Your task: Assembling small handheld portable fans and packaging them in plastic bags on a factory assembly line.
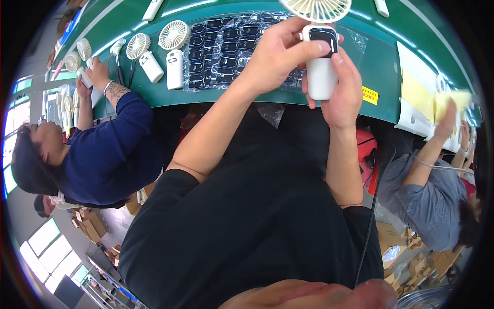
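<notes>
A white handheld fan is held upright over the bench's near edge, its round grille cut off by the top of the picture. My right hand wraps the handle from the right and below. From the left, my left hand grips the upper handle. Its thumb presses on a glossy black panel set in the handle's front, partly covering it. Behind my left wrist, rows of similar black panels lie in clear plastic.
Two white fans, one beside the other, lie on the green bench left of the panels. A yellow label is at the bench edge. Co-workers sit left and right; the left one handles a fan. A cable hangs at right.
</notes>
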`<state>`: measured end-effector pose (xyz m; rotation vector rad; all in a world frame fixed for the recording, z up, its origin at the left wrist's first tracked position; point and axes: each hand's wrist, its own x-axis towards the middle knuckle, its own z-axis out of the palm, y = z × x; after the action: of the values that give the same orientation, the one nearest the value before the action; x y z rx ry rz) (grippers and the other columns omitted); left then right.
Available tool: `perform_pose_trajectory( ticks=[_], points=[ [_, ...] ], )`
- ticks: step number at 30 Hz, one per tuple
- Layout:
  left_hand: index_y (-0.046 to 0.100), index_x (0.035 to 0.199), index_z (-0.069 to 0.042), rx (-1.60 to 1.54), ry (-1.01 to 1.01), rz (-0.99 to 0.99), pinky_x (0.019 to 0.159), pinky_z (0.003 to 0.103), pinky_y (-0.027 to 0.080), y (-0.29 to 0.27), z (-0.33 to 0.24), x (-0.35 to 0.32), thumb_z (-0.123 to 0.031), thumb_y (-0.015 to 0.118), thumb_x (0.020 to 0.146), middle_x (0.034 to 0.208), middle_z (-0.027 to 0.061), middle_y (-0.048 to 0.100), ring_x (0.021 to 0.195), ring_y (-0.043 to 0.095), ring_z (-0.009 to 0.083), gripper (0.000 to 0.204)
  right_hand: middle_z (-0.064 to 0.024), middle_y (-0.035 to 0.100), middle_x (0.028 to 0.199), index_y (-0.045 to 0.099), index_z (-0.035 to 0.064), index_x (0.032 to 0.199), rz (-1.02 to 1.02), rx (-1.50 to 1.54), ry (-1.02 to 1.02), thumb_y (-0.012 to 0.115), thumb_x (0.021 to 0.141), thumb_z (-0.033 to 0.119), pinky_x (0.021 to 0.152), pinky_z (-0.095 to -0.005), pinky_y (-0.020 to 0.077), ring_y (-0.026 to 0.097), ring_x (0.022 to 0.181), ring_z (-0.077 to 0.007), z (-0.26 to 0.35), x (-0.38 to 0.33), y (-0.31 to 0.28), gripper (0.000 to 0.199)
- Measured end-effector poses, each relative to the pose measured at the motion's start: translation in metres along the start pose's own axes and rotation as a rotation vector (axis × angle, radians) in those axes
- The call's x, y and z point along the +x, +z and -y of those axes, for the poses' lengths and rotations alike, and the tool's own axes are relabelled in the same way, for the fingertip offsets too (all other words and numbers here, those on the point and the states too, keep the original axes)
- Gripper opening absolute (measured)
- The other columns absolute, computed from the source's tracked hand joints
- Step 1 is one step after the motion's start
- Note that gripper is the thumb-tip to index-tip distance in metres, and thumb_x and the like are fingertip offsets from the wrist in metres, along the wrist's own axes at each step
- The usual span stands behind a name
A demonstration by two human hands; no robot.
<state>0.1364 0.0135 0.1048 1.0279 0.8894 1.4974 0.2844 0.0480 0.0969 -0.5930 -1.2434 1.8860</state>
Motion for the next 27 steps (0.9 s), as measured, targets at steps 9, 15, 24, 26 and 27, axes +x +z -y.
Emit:
perform_pose_trajectory(
  ticks=[9,15,24,26,27],
  points=[
    [0.052,0.133,0.003,0.120,0.207,-0.010,0.080,0.030,0.059,0.009,0.010,-0.008,-0.010,0.064,0.090,0.125,0.0186,0.065,0.101,0.068,0.0191,0.046,-0.0129,0.061,0.073,0.055,-0.0067,0.116,-0.063,-0.047,-0.046,0.042,0.101,0.030,0.034,-0.0250,0.0405,0.058,0.049,-0.0165,0.000,-0.010,0.006,0.042],
    [0.053,0.132,0.003,0.037,0.257,-0.016,0.082,0.030,0.058,0.005,0.023,-0.016,-0.011,0.065,0.091,0.123,0.0158,0.066,0.102,0.067,0.0171,0.045,-0.0118,0.062,0.071,0.056,-0.0063,0.114,-0.108,-0.108,-0.062,0.043,0.101,0.030,0.035,-0.0249,0.0406,0.058,0.047,-0.0169,-0.006,-0.015,0.010,0.041],
    [0.056,0.130,0.002,0.003,0.106,-0.016,0.085,0.028,0.054,0.003,0.020,-0.012,-0.023,0.053,0.101,0.119,0.0111,0.068,0.097,0.067,0.0148,0.039,-0.0092,0.066,0.098,0.061,-0.0023,0.113,-0.026,0.037,0.061,0.046,0.102,0.026,0.072,-0.0315,0.0523,0.065,0.079,-0.0163,-0.002,-0.004,0.000,0.034],
    [0.056,0.130,0.002,0.092,0.142,-0.035,0.085,0.028,0.054,0.011,0.021,-0.011,-0.024,0.050,0.102,0.120,0.0112,0.068,0.097,0.067,0.0148,0.039,-0.0079,0.066,0.102,0.061,-0.0016,0.113,-0.022,0.101,0.103,0.047,0.102,0.026,0.078,-0.0319,0.0519,0.065,0.085,-0.0157,-0.001,-0.001,0.002,0.033],
    [0.057,0.130,0.002,0.041,0.198,-0.060,0.085,0.028,0.054,0.016,0.021,-0.010,-0.022,0.049,0.102,0.119,0.0114,0.068,0.096,0.067,0.0147,0.037,-0.0065,0.066,0.101,0.062,-0.0013,0.112,-0.081,0.076,0.033,0.048,0.102,0.025,0.079,-0.0305,0.0506,0.064,0.087,-0.0144,-0.002,0.001,0.007,0.031]
  ],
)
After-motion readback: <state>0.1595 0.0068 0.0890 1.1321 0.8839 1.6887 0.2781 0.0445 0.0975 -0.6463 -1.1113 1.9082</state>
